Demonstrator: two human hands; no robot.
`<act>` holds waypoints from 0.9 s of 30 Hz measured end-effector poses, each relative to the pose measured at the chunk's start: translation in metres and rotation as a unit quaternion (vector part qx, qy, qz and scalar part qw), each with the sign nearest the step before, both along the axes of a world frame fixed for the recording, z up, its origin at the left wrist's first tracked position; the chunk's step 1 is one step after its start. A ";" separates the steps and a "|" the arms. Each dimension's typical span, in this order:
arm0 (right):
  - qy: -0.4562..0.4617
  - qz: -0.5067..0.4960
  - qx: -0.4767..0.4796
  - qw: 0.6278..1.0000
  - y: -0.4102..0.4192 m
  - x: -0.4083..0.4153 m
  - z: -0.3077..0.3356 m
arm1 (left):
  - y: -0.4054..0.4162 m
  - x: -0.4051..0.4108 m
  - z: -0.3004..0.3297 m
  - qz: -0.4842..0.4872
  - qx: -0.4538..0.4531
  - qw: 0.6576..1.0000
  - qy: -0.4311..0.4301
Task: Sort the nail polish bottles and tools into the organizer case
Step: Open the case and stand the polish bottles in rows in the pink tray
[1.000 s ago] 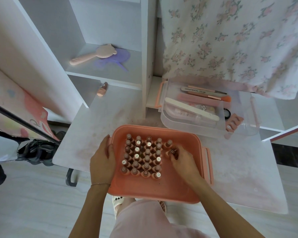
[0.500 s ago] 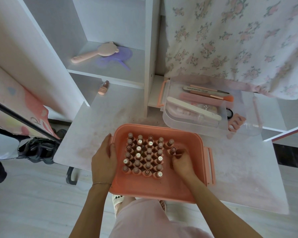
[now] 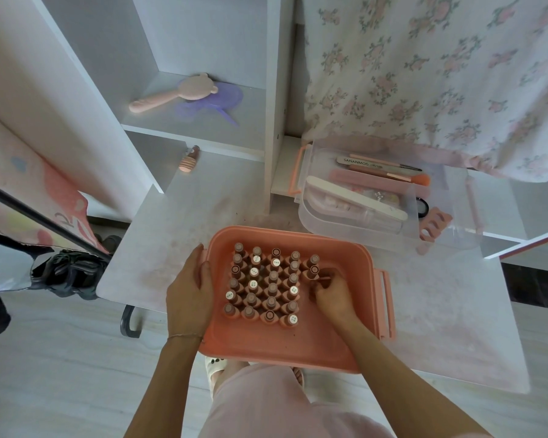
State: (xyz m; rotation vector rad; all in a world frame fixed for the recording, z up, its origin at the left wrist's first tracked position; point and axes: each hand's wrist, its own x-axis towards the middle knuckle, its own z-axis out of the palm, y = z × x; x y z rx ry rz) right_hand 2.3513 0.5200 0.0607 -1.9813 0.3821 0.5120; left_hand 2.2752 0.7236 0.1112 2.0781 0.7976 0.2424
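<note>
Because the white table (image 3: 178, 222) carries everything, you begin from it: the orange organizer case (image 3: 298, 349) sits at its near edge, and the clear tray (image 3: 355, 230) with the tools stands farther away, to the right. The case is a stiff plastic tub, probably quite light by itself, but the bottles likely make it heavier on the left part. Your left hand (image 3: 189, 295) rests on its left rim with the fingers relaxed and nearly straight, and this is a good place to steady it.

The nail polish bottles (image 3: 261, 284) stand upright in close rows in the far left part of the case, touching one another. They look like small glass bodies with narrow caps, so they are hard, smooth and a little fragile, and one push can tip its neighbours. You should take each bottle by the cap or high on the neck and set it down straight.

Your right hand (image 3: 334, 295) is just right of the rows with the fingers curled. It seems to pinch a small bottle low in the case, but this is partly hidden. The pink toe separator (image 3: 435, 222) lies beside the clear tray; it looks soft and light.
</note>
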 end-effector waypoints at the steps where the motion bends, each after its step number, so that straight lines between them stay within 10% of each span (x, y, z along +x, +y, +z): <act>1: -0.001 -0.001 -0.001 1.000 0.001 0.000 0.000 | 0.000 0.000 0.000 0.000 0.000 1.000 -0.001; 27: 0.035 0.070 -0.080 0.994 -0.012 -0.011 0.025 | 0.000 0.000 0.001 -0.006 -0.015 1.000 -0.004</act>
